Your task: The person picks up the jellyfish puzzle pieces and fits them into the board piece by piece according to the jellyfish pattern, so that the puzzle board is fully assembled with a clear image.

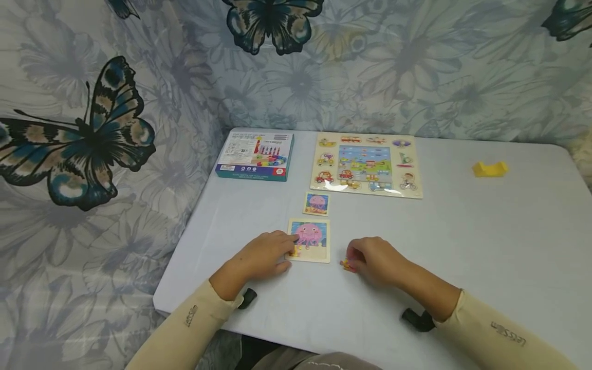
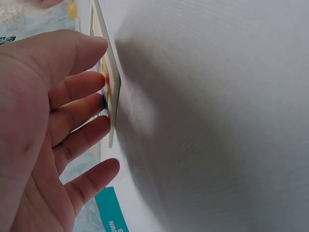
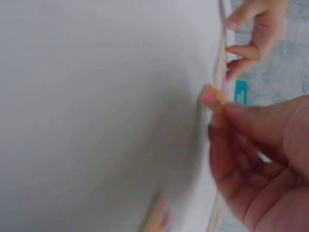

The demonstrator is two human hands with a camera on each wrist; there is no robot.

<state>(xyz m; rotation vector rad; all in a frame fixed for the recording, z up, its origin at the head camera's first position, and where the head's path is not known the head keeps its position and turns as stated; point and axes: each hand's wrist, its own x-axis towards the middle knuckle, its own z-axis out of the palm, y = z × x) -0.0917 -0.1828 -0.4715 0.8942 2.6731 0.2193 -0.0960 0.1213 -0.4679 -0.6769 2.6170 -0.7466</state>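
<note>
A small puzzle board (image 1: pixel 320 254) with a pink jellyfish picture lies flat before me; part of its lower area shows bare tray. My left hand (image 1: pixel 264 254) rests at its left side, fingertips touching the board, fingers loosely bent. In the right wrist view, my right hand (image 3: pixel 263 150) pinches a small orange-and-pink puzzle piece (image 3: pixel 210 97) between thumb and index finger, just right of the board. Another colourful piece (image 3: pixel 157 216), blurred, lies on the table there. Above the board sits a smaller jellyfish picture card (image 1: pixel 317 204).
A boxed toy (image 1: pixel 254 154) stands at the back left. Beside it lies a larger vehicle puzzle board (image 1: pixel 370 191). A yellow curved block (image 1: pixel 490 169) is at the far right on the white table (image 1: pixel 462 231). Patterned fabric walls border the table's back and left.
</note>
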